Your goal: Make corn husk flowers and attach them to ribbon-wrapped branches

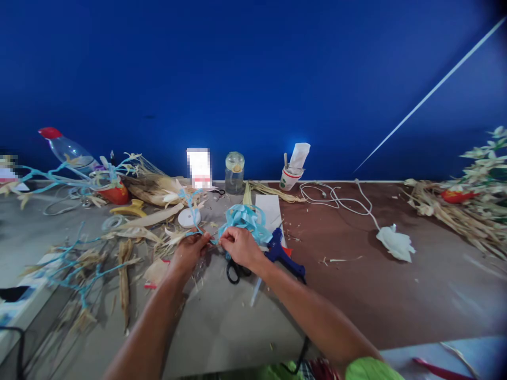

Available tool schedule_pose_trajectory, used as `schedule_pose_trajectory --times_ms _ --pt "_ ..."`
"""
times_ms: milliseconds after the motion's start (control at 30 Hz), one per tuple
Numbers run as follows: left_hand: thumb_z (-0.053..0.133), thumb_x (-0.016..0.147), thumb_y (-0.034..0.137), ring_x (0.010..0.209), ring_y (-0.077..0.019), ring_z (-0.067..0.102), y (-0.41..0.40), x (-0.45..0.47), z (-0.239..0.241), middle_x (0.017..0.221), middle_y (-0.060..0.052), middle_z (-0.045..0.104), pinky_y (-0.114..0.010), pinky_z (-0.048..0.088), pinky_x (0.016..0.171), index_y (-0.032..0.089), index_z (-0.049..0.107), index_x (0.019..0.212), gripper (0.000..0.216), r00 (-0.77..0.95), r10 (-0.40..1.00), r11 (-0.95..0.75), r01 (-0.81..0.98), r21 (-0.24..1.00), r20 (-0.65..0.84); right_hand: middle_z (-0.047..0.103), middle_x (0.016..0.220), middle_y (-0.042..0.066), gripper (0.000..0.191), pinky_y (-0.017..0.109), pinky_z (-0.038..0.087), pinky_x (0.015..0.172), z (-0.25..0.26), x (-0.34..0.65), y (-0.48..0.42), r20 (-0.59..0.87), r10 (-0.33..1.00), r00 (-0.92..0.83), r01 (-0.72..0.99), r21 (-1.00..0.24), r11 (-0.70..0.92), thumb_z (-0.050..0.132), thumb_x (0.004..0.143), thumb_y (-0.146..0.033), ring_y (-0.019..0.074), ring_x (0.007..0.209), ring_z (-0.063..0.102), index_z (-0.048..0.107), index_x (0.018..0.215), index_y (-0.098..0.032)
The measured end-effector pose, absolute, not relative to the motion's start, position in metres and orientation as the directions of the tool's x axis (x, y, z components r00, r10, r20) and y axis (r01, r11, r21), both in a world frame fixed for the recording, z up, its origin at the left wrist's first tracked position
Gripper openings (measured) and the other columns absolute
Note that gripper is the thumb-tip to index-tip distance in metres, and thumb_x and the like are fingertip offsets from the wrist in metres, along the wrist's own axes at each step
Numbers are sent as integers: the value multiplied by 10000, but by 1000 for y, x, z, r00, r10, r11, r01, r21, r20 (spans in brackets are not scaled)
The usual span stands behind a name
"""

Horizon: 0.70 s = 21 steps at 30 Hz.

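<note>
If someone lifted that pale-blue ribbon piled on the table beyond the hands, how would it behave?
The pale-blue ribbon would probably flop and change shape, since it lies in thin, loose loops. It looks light for its bulk, with gaps showing among the loops. Pulling one strand might drag others along, because they overlap.

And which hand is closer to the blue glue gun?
Right: the right hand is beside the blue glue gun; the left hand is farther off, on the right hand's other side.

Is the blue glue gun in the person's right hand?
No, the glue gun lies on the table, to the right of the right hand.
</note>
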<state>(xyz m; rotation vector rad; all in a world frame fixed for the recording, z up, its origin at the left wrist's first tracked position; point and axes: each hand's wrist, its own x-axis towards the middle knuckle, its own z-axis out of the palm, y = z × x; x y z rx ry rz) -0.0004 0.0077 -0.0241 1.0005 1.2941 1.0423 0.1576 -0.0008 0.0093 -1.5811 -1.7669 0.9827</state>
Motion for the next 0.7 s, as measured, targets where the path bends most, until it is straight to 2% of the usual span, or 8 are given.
schedule_pose_trajectory --times_ms 133,233,300,367,433,567,633,700 --pt "701 590 486 458 -100 438 8 2 -26 519 13 556 -229 285 460 145 631 643 352 -4 971 237 -46 970 -237 634 625 -18 97 197 362 550 9 158 -2 -53 988 -146 599 -799 46 577 757 -208 104 578 542 655 707 -177" --pt "684 607 467 421 -80 370 10 2 -24 438 48 471 -225 253 448 152 583 572 333 13 973 228 27 973 -229 669 710 9 90 215 405 605 12 163 -3 -49 979 -197 602 -794 81 592 761 -189 127 652 587 674 792 -173" --pt "669 619 450 402 -70 331 10 2 -22 400 64 420 -226 237 443 161 531 511 339 22 976 216 62 974 -218 685 896 56 204 233 437 681 15 171 -5 21 976 -218 589 -794 149 602 755 -165 150 780 613 665 949 -160" --pt "655 627 435 397 -66 322 10 2 -20 394 69 408 -227 234 444 166 502 493 337 22 980 197 66 978 -199 640 1073 99 323 249 449 746 18 182 -10 128 972 -195 586 -780 220 595 760 -154 168 899 602 620 1081 -146" --pt "643 634 421 401 -67 330 9 3 -18 399 68 412 -228 240 449 167 498 498 322 18 982 185 73 980 -187 634 1061 98 294 255 449 768 21 195 -16 184 970 -161 604 -759 244 559 786 -156 170 918 594 622 1073 -146" --pt "630 644 413 405 -68 330 7 4 -16 399 69 401 -229 249 456 170 476 499 322 -7 981 195 106 975 -196 670 834 33 165 244 437 722 27 212 -34 88 967 -239 678 -698 231 514 833 -190 149 780 607 663 903 -182" --pt "628 642 422 403 -66 324 7 5 -16 402 73 398 -229 250 453 170 478 513 320 -19 979 203 89 975 -202 670 857 45 162 250 430 733 30 217 -44 27 965 -261 742 -634 218 510 844 -210 162 812 612 662 890 -179" --pt "635 633 430 400 -65 322 7 5 -16 402 74 396 -227 249 450 167 483 519 324 -19 978 208 78 975 -208 656 945 78 190 273 430 752 31 223 -53 -32 978 -208 836 -524 161 503 855 -243 191 869 611 649 955 -172"
